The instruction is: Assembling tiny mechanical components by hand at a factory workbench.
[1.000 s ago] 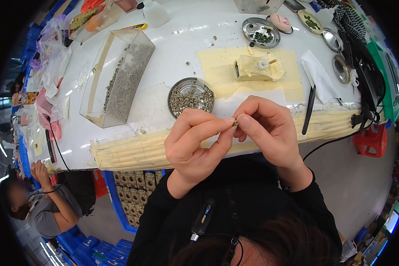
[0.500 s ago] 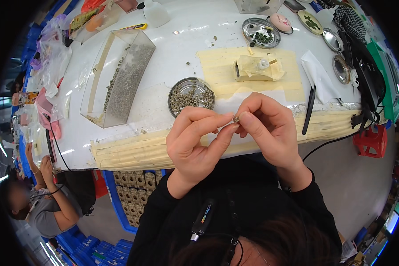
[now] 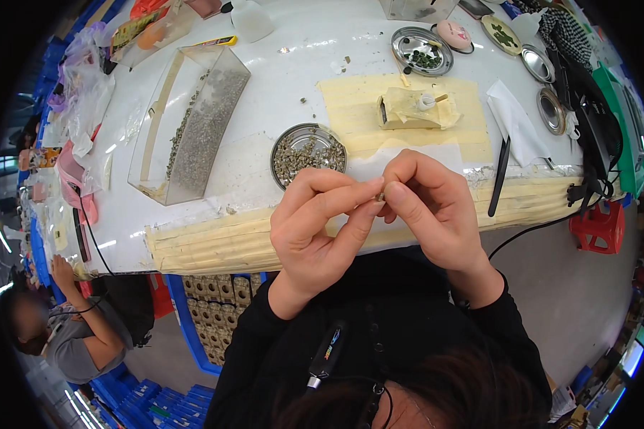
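Observation:
My left hand (image 3: 322, 229) and my right hand (image 3: 429, 207) meet above the near edge of the white table (image 3: 279, 86). Between the thumbs and forefingers of both I pinch one tiny grey-green part (image 3: 380, 196); most of it is hidden by the fingertips. Just beyond my hands stands a round metal dish (image 3: 308, 154) full of similar small parts. Farther back, a tape-wrapped block (image 3: 408, 111) sits on a yellow taped patch.
A clear rectangular bin (image 3: 193, 121) of small grey parts lies at the left. Other round dishes (image 3: 422, 51) and tins stand at the back right, black tweezers (image 3: 499, 179) and a white cloth at the right. Another person (image 3: 65, 329) sits at lower left.
Both hands stay together on the small part; the fingers have shifted slightly, turning it between the fingertips.

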The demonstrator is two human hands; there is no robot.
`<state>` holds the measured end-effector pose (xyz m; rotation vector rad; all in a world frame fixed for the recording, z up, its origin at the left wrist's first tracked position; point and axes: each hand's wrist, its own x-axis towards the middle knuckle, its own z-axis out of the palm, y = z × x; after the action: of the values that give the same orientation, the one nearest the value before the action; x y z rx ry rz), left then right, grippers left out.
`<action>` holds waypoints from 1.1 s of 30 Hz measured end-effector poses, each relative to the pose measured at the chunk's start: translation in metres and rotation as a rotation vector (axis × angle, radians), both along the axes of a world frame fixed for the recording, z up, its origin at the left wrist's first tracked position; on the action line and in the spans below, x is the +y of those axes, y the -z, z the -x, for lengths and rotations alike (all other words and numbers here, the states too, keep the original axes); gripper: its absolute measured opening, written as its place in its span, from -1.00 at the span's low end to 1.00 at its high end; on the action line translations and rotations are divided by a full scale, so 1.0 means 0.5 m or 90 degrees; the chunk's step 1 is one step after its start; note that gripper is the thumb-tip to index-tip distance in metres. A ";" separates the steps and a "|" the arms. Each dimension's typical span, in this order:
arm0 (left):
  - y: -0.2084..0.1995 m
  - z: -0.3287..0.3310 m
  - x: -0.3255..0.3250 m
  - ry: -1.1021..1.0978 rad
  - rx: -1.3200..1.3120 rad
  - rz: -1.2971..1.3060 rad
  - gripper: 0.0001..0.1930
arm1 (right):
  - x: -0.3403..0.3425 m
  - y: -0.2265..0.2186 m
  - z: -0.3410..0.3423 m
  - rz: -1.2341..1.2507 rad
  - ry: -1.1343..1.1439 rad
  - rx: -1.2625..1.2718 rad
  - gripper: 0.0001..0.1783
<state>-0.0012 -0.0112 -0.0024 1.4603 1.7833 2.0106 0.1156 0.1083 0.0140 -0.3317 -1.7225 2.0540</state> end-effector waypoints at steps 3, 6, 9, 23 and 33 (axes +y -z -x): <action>0.004 0.002 0.001 0.023 -0.028 -0.009 -0.77 | -0.001 0.000 0.000 -0.011 0.015 -0.004 -0.89; 0.004 -0.001 -0.002 0.019 -0.059 -0.013 -0.77 | -0.002 0.001 0.000 -0.085 0.042 -0.004 -0.91; -0.001 -0.004 -0.003 -0.017 -0.049 -0.006 -0.76 | -0.007 -0.003 0.005 -0.100 0.078 0.001 -0.92; 0.001 -0.007 0.001 -0.101 0.116 -0.009 -0.72 | 0.001 0.000 -0.008 -0.062 0.051 0.007 -0.90; 0.002 -0.008 0.001 -0.112 0.097 -0.006 -0.72 | 0.000 -0.012 -0.009 -0.060 0.061 0.009 -0.91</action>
<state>0.0030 -0.0106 -0.0035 1.5481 2.0309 2.0378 0.1201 0.1086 0.0198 -0.3615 -1.7527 1.8965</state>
